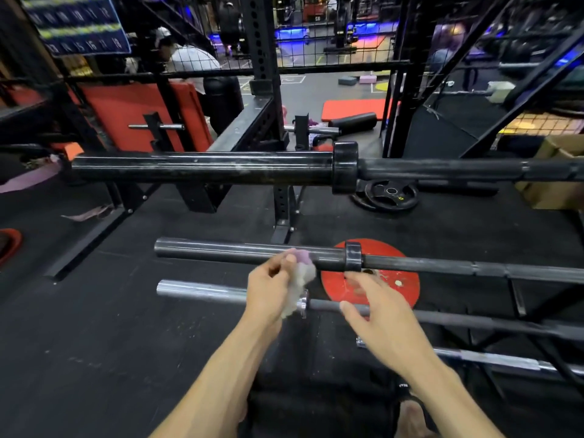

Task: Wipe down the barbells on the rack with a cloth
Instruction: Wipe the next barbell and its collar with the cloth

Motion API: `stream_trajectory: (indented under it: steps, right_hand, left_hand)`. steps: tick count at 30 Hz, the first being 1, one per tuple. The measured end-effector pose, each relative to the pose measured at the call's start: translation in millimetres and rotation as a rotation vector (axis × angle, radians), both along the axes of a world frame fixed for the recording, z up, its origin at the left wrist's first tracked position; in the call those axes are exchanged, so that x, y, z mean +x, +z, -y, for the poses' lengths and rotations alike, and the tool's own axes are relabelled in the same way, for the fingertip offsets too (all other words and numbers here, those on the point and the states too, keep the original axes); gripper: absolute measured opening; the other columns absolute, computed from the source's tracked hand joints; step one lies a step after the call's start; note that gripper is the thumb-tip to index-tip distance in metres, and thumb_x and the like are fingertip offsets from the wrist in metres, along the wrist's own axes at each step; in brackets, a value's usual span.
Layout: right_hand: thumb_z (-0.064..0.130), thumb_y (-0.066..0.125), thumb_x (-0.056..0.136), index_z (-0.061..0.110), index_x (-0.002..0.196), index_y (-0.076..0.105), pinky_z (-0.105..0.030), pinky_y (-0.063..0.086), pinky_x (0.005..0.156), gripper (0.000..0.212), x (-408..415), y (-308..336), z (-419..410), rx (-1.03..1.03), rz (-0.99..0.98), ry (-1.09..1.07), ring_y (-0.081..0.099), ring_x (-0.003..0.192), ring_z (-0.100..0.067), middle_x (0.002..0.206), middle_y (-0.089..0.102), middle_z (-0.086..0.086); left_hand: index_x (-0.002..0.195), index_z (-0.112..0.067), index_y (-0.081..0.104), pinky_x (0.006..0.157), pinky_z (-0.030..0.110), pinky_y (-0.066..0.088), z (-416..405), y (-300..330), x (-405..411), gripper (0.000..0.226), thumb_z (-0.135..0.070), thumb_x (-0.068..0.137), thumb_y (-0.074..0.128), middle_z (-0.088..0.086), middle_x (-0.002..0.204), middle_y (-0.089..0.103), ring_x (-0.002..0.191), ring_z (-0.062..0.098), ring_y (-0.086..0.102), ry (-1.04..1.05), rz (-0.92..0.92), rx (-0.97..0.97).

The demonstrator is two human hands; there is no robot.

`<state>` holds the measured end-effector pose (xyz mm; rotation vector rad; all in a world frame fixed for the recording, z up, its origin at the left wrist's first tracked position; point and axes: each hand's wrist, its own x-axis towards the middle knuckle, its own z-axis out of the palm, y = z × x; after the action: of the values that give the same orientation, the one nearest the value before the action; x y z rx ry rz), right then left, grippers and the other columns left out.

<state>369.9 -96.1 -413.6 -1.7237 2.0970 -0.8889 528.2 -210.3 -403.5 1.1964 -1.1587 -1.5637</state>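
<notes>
While poised over the lower rack bars, mid-wipe on stacked barbells.

Largest first: thick black barbell (pixel 202 169) across the upper rack, collar toward the right; below it a dark barbell (pixel 246 251) with its sleeve end pointing left; lower again a chrome-sleeved barbell (pixel 202 290); lowest, a further chrome bar (pixel 493 361) at the right. Behind these, flat on the floor, a red plate (pixel 398 290). Smallest: left hand (pixel 271 290) clamped on a pale, purple-tinged cloth (pixel 300 273), pressed against the dark barbell just left of its collar. Right hand (pixel 376 311) open, fingers spread, blurred, near the chrome-sleeved barbell's shaft; touching or not, cannot tell. Likely risks: cloth slipping from a loose bunch, a sleeve spinning under the wipe, an unsteadied bar rolling on its pegs, knuckles catching the collar.
</notes>
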Motion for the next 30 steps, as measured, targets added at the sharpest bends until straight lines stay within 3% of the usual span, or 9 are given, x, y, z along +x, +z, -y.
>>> stream_trajectory:
  steps: [5,7,11,14,17,20,23,26,30]
  right_hand:
    - [0.037,0.065,0.099,0.032,0.133,0.060,-0.015,0.048,0.094,0.035,28.8,2.5,27.9,0.039,0.511,0.039,0.062,0.111,0.009,0.121,0.069,0.022]
    - [0.038,0.063,0.101,0.028,0.111,0.070,-0.020,0.050,0.082,0.017,33.5,2.4,35.9,0.066,0.532,0.046,0.065,0.092,0.007,0.101,0.073,0.020]
    - [0.026,0.061,0.103,0.020,0.067,0.056,-0.025,0.036,0.061,0.037,51.0,-6.6,48.5,0.067,0.528,0.070,0.044,0.061,-0.003,0.062,0.050,0.016]
    - [0.025,0.057,0.105,0.012,0.079,0.067,-0.034,0.043,0.068,0.030,62.1,-12.7,53.9,0.027,0.594,0.042,0.053,0.066,-0.011,0.071,0.063,0.001]
    - [0.024,0.057,0.105,0.005,0.089,0.070,-0.037,0.044,0.071,0.028,69.5,-7.4,62.3,-0.005,0.678,-0.034,0.055,0.074,-0.012,0.086,0.067,-0.018]
    - [0.022,0.059,0.104,0.013,0.089,0.074,-0.039,0.051,0.080,0.023,59.8,15.4,79.1,-0.142,0.883,-0.225,0.063,0.084,-0.018,0.093,0.074,-0.013]
    - [0.023,0.062,0.103,0.022,0.081,0.067,-0.040,0.057,0.064,0.023,43.5,35.5,98.2,-0.237,0.963,-0.403,0.065,0.065,-0.022,0.079,0.065,-0.004]
    - [0.019,0.067,0.096,0.020,0.088,0.064,-0.031,0.048,0.061,0.009,50.0,24.4,121.2,-0.141,0.839,-0.387,0.058,0.064,-0.020,0.079,0.062,-0.005]
    - [0.036,0.061,0.095,0.023,0.085,0.067,-0.038,0.044,0.063,0.017,94.8,-10.6,165.1,-0.033,0.568,-0.306,0.054,0.062,-0.019,0.062,0.061,0.008]
  left_hand:
    - [0.113,-0.002,0.070,0.072,0.034,0.058,-8.1,-3.1,14.4,0.024,-0.020,0.102,0.058,0.018,0.105,0.076,0.091,0.026,0.074,-0.124,-0.225,0.170]
    - [0.121,-0.001,0.068,0.077,0.034,0.058,-9.4,-7.1,25.2,0.029,-0.020,0.105,0.053,0.020,0.110,0.075,0.097,0.027,0.073,-0.162,-0.258,0.199]
    - [0.129,-0.015,0.067,0.097,0.050,0.054,-7.6,-23.3,52.1,0.035,-0.033,0.107,0.047,0.015,0.119,0.074,0.112,0.033,0.070,-0.208,-0.181,0.225]
    - [0.133,-0.024,0.063,0.091,0.044,0.055,-9.8,-35.3,67.4,0.034,-0.032,0.099,0.065,0.004,0.120,0.073,0.112,0.024,0.070,-0.305,-0.137,0.150]
    - [0.128,-0.018,0.064,0.076,0.036,0.059,-6.0,-44.7,78.9,0.035,-0.006,0.095,0.069,0.005,0.097,0.076,0.087,0.020,0.071,-0.194,-0.110,0.131]
    - [0.125,-0.011,0.064,0.069,0.030,0.058,6.3,-48.2,97.7,0.028,-0.001,0.100,0.059,0.007,0.088,0.076,0.071,0.017,0.065,-0.054,-0.129,0.130]
    - [0.125,-0.013,0.063,0.070,0.030,0.057,21.4,-57.0,119.1,0.025,-0.006,0.103,0.055,0.009,0.089,0.076,0.072,0.017,0.065,0.026,-0.172,0.112]
    - [0.125,-0.015,0.064,0.069,0.030,0.057,32.8,-69.0,131.5,0.025,-0.007,0.104,0.053,0.009,0.090,0.076,0.074,0.018,0.067,0.044,-0.185,0.115]
    - [0.124,-0.010,0.067,0.066,0.028,0.056,34.1,-91.5,140.8,0.025,-0.005,0.104,0.053,0.009,0.090,0.075,0.073,0.018,0.065,0.047,-0.201,0.145]
